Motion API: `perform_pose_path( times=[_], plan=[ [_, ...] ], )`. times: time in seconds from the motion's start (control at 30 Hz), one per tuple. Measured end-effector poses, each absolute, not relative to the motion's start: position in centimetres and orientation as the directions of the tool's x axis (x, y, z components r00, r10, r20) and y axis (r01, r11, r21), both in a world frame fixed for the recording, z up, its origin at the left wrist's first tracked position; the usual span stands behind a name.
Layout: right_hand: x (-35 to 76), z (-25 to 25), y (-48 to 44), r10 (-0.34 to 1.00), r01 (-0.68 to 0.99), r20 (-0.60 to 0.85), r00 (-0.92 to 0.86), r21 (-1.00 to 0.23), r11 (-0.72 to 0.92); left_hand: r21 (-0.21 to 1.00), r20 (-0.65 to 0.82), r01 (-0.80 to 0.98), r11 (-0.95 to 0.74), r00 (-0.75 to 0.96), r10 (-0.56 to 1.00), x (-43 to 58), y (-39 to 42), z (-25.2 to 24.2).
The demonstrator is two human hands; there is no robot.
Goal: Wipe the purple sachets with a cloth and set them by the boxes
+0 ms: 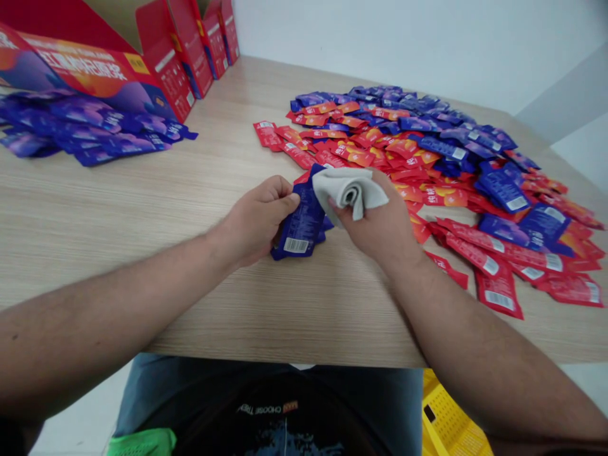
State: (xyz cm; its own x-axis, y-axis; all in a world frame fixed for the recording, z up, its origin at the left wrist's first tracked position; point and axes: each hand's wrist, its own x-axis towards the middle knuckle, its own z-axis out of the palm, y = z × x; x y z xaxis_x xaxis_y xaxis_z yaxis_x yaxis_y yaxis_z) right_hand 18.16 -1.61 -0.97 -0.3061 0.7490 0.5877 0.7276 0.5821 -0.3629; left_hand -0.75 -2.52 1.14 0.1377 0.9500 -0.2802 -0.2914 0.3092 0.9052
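1. A red and purple printed cardboard carton [95, 69] sits open at 10 o'clock on the wooden table [118, 253], with more red cartons [209, 44] lined up behind it toward 11 o'clock.
2. A heap of purple sachets [85, 123] lies at 10 o'clock, directly against the front of the first carton.
3. A green item [142, 442] shows at 7 o'clock in the person's lap, below the table edge; it is cut off by the frame and cannot be identified.
4. Left hand [256, 218]: closed, gripping a blue sachet [297, 228] by its upper end, just above the table at centre. The barcode side faces up.
5. Right hand [375, 221]: curled, gripping a folded grey cloth [354, 190], which is pressed against the upper part of the sachet.
6. A wide spread of red and blue sachets [408, 145] occupies the table from 12 to 3 o'clock, its nearest pieces just beside the hands.
7. A yellow plastic crate [451, 418] sits below the table edge at 5 o'clock, partly hidden by the right forearm [475, 342].
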Motion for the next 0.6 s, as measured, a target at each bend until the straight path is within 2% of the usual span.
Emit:
perform_pose_path(
  times=[0.17, 0.3, 0.43, 0.6],
  plan=[
    [17.8, -0.8, -2.2, 0.743, 0.650, 0.461, -0.485, -0.378, 0.659, 0.910, -0.282, -0.276, 0.310, 0.137, 0.950, -0.9, -2.5, 1.4],
    [18.3, -0.8, -1.7, 0.755, 0.711, 0.586, -0.296, -0.392, 0.583, 0.908, -0.275, -0.265, 0.325, 0.208, 0.939, -1.1, -2.5, 1.2],
    [18.8, -0.7, -1.1, 0.757, 0.695, 0.550, -0.353, -0.388, 0.606, 0.930, -0.224, -0.228, 0.290, 0.274, 0.935, -1.0, -2.8, 0.7],
    [17.4, -1.0, -2.2, 0.777, 0.718, 0.554, -0.299, -0.406, 0.566, 0.918, -0.269, -0.241, 0.314, 0.204, 0.941, -1.1, -2.4, 0.8]
  ],
)
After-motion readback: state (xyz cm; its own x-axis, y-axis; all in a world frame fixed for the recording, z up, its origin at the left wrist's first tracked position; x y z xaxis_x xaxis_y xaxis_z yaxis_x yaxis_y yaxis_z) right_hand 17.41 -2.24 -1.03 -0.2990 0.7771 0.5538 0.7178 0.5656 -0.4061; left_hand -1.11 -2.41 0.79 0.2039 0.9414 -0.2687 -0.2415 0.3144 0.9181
